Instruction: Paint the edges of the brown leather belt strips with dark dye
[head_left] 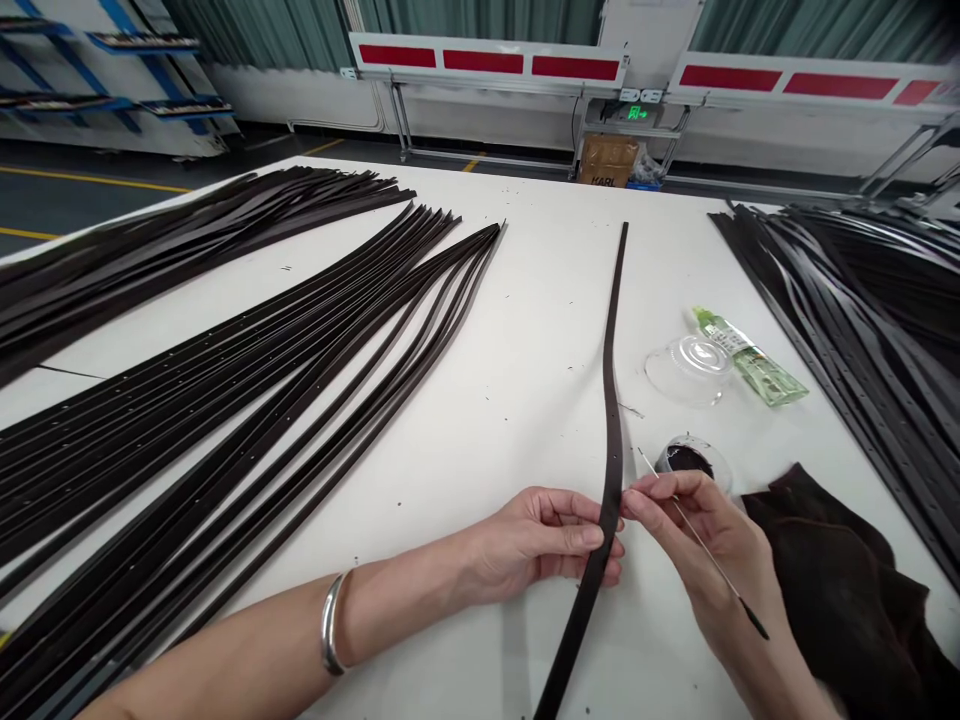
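Fingers of the left hand [536,545] are pinching a dark leather belt strap [611,400] running lengthwise away past them, while the right hand [705,530] is gripping a thin applicator [724,567] just beside it.

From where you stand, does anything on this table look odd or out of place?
One dark leather belt strap lies apart from the fanned stacks and bows in a curve instead of running straight. Small dark specks also dot the white table, like scattered crumbs.

The white table [480,420] holds leather belts [225,430], a rag [832,570], apparently dye [682,462].
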